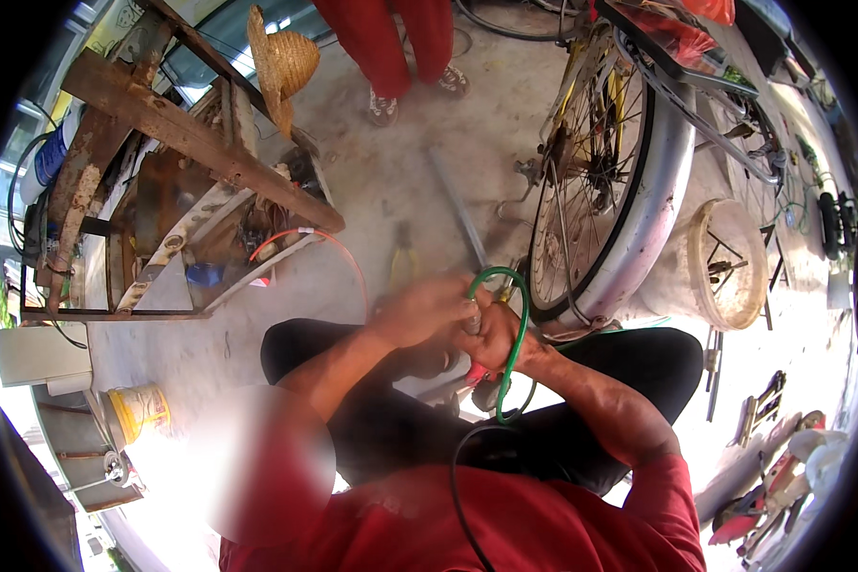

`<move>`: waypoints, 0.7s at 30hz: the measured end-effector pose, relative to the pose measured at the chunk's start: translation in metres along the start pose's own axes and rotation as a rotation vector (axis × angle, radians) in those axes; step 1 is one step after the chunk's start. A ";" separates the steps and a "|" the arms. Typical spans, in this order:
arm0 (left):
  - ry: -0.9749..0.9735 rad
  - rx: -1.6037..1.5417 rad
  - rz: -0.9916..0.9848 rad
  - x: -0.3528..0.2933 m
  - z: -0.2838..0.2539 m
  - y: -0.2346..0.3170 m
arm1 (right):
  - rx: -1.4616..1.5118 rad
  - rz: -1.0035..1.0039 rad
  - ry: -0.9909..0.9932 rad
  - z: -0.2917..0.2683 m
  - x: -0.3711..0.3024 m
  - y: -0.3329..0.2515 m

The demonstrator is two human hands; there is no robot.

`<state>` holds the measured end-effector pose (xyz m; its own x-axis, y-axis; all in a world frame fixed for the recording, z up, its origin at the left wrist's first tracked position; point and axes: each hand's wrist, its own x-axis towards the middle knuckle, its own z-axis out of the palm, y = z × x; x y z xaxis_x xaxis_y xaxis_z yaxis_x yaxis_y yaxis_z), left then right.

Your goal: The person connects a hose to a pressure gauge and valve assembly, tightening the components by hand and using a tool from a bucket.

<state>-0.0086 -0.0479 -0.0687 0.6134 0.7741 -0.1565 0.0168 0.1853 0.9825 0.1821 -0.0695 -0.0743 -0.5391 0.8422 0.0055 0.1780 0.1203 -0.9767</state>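
Both hands meet over my lap, in front of a bicycle wheel (596,181). My right hand (505,334) is closed, its fingers wrapped round a short greyish piece beside a green hose (524,315). That hose loops up over the right hand and hangs down past the wrist. Pressed close on the other side, my left hand (424,310) is smeared by motion; its fingers and anything in them do not show clearly. Something small and red (476,372) shows just below the right hand, partly hidden.
At left stands a rusty frame (200,143) with a straw hat (281,71) on it. An orange hose (348,253) curves from it. A metal bar (456,205) lies ahead. Red trousers (391,43) show another person standing. A whitish bucket (701,267) is right of the wheel.
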 end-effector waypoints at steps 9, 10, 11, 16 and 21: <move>-0.009 0.084 -0.018 -0.015 -0.002 0.008 | -0.227 -0.213 -0.073 0.006 -0.001 0.023; -0.060 0.041 0.010 -0.017 -0.004 0.009 | -0.237 -0.246 -0.045 0.008 -0.002 0.022; -0.111 -0.001 0.038 -0.018 -0.005 0.009 | -0.197 -0.173 -0.123 0.008 -0.003 0.020; -0.216 -0.113 0.126 -0.021 -0.004 0.011 | 0.004 0.100 -0.354 0.003 -0.008 -0.005; -0.074 0.005 0.146 -0.021 -0.004 -0.001 | -0.040 -0.265 -0.005 0.022 -0.004 0.019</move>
<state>-0.0248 -0.0623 -0.0666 0.6664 0.7456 -0.0039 -0.0733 0.0707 0.9948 0.1692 -0.0820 -0.0975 -0.5752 0.7761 0.2584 0.0625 0.3567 -0.9321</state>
